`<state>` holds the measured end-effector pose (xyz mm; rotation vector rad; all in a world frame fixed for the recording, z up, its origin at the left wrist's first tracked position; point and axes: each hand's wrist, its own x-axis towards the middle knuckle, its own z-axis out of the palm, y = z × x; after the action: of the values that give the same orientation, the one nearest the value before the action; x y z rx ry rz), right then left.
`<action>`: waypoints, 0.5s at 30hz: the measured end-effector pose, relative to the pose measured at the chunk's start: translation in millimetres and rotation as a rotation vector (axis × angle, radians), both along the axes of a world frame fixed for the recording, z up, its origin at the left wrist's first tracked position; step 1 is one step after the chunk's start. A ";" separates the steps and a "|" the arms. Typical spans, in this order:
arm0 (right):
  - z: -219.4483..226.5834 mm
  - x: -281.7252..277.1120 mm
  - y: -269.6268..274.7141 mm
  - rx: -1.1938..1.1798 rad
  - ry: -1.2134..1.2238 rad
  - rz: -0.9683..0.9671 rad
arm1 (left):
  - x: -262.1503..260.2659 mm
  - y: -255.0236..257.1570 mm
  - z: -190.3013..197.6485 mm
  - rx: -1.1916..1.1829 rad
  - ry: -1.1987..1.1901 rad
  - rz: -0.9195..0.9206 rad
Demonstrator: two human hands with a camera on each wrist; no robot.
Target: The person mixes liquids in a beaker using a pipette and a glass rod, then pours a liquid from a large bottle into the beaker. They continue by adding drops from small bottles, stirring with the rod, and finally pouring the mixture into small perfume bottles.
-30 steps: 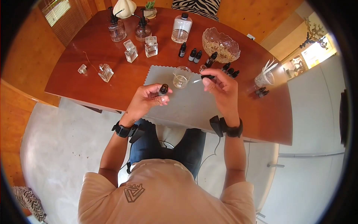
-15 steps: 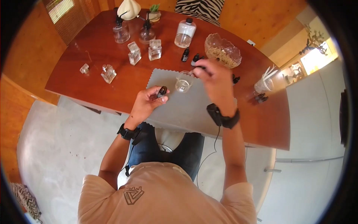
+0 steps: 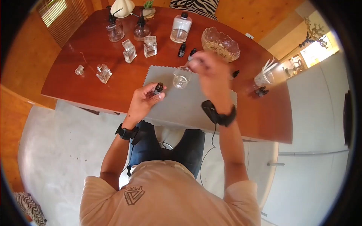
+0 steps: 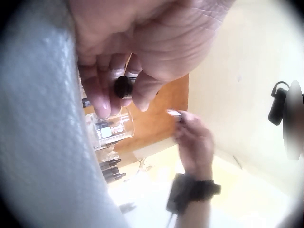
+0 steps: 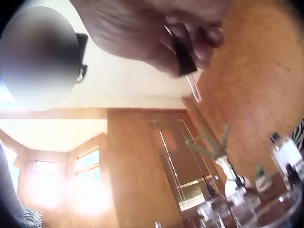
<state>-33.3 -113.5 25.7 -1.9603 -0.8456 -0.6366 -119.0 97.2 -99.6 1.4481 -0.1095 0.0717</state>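
A dropper (image 5: 185, 59) with a dark cap and a slim, clear glass tube is held in the air by the right hand (image 3: 213, 73), its fingers and thumb pinching the cap. The hand is blurred in the head view, so the tube's exact position over or beside the beaker cannot be told there. The left hand (image 3: 143, 99) grips a small, dark cylindrical bottle (image 3: 158, 89) between fingers and thumb, its shiny neck uncovered and pointing upward.

Between the hands stands a clear, round-walled glass beaker (image 3: 181, 80) with a little liquid at the bottom. It rests on a smooth, matte grey mat (image 3: 181, 109) with a scalloped edge, laid on a glossy reddish-brown wooden table (image 3: 68, 90).

Beyond the mat are small black dropper bottles (image 3: 182, 49) and a wavy-rimmed textured glass bowl (image 3: 220, 42) of tan, grainy material. Farther left sit blocky, thick-walled glass perfume bottles (image 3: 129, 53) and two ribbed pump bottles (image 3: 115, 32). A clear, round-shouldered bottle (image 3: 181, 29) with a black cap stands near the far edge.
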 end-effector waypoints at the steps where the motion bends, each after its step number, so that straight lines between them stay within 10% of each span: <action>1: -11.8 -4.1 -2.3 0.000 0.075 0.030 | -2.1 -1.8 1.8 0.015 0.005 -0.017; 15: -26.1 -25.6 32.4 -0.064 0.320 0.261 | -3.9 2.7 4.8 -0.019 -0.037 -0.027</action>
<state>-58.9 -81.0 -0.4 -1.8988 -0.9057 -0.1398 -122.9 99.9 -94.9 1.4267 -0.1584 0.0774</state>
